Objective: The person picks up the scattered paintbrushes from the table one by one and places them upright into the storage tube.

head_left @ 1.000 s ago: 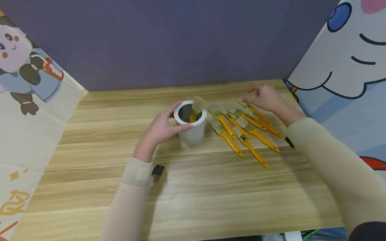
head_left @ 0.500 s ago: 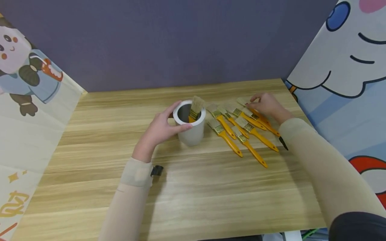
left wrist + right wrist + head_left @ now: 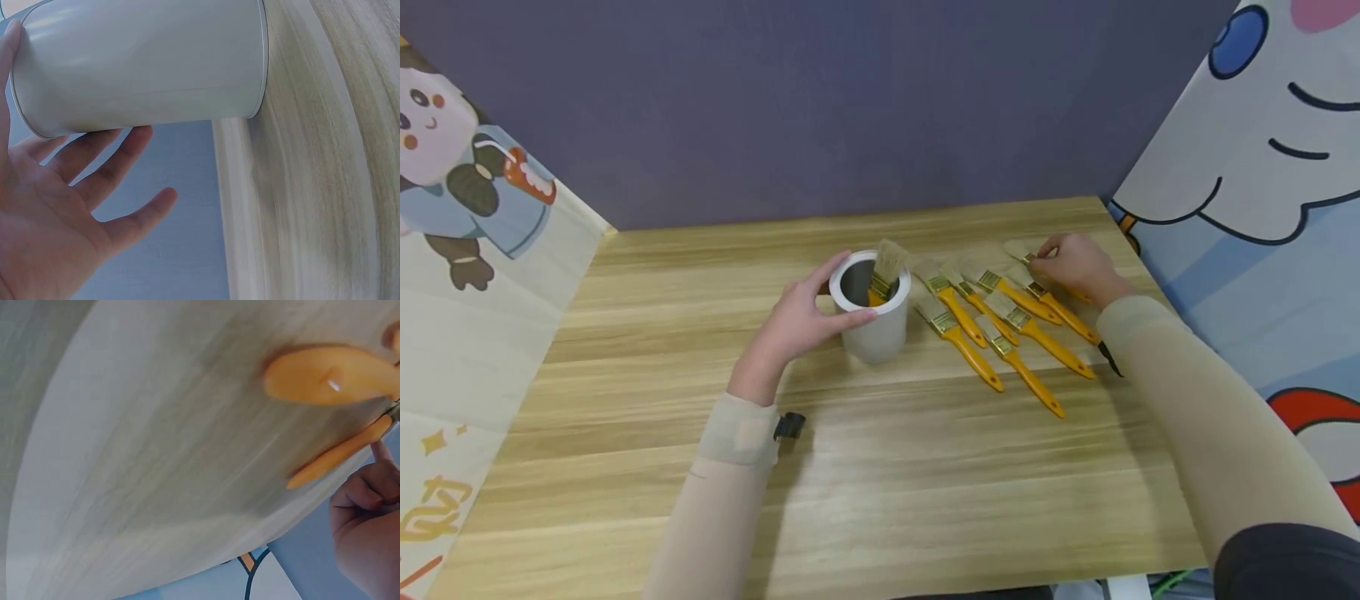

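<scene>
In the head view, a white can (image 3: 876,343) stands upright on the wooden table, with one paintbrush (image 3: 890,260) leaning inside it, bristles up. My left hand (image 3: 797,321) grips the can near its top, thumb across the rim on the near side. The left wrist view has the fingers (image 3: 112,165) against the can's wall, the little finger off it. At the far right, my right hand (image 3: 1078,267) pinches a paintbrush (image 3: 1018,250) near its metal band; its orange handle (image 3: 340,453) lies low over the table in the right wrist view.
Several more orange-handled paintbrushes (image 3: 1033,385) lie fanned between the can and my right hand, some overlapping. A dark wall panel (image 3: 850,117) rises behind the table (image 3: 880,492). Cartoon-printed panels (image 3: 1247,167) flank both sides.
My right hand has come down onto the farthest-right paintbrush, pinched it and shifted it slightly right, apart from its neighbour. My left hand and the can have stayed in place.
</scene>
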A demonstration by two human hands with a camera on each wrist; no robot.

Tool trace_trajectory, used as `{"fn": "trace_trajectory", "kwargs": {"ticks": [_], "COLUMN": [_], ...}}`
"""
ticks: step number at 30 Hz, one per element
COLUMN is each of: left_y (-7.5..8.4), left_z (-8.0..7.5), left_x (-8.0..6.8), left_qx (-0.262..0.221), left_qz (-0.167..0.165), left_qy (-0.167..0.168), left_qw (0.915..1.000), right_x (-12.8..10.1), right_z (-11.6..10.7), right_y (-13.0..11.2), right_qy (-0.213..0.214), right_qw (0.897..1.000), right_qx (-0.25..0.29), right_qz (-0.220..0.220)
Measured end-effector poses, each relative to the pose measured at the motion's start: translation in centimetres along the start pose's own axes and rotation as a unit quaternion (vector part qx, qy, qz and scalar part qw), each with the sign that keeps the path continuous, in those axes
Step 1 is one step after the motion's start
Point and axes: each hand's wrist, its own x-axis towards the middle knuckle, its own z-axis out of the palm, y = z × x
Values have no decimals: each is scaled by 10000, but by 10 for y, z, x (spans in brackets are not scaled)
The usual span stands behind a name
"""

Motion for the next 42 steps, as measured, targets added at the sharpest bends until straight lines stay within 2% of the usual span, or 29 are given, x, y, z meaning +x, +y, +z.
{"fn": "trace_trajectory", "kwargs": {"ticks": [3, 7, 10, 14, 17, 24, 30, 38, 42], "left_y": [0, 0, 0, 2, 2, 0, -2, -4, -4], "left_z": [0, -1, -1, -2, -2, -3, -2, 1, 1], "left_x": [0, 0, 0, 0, 1, 0, -1, -1, 0], "left_qx": [-44, -62, -59, -58, -45, -57, -46, -33, -33], "left_qz": [-40, -22, 0, 4, -7, -36, -89, -69, 4], "left_qy": [-2, 46, 64, 22, 55, 68, 21, 26, 69], "left_qw": [10000, 10000, 10000, 10000, 10000, 10000, 9999, 10000, 10000], "right_x": [3, 8, 8, 6, 5, -5, -13, -38, -59], "right_z": [1, 2, -1, -14, -31, -67, -81, -90, -92], "right_y": [1, 0, -4, -11, -20, -49, -71, -116, -149], "right_qy": [-51, 93, 75, -154, -57, 638, 1033, 1231, 1395], "right_qw": [10000, 9999, 9995, 9971, 9964, 9970, 9890, 9704, 9479], "right_qx": [-1, -49, -300, -749, -844, -159, 412, 1354, 1920], "right_qz": [53, -37, -50, 21, -44, -417, -980, -1577, -2124]}}
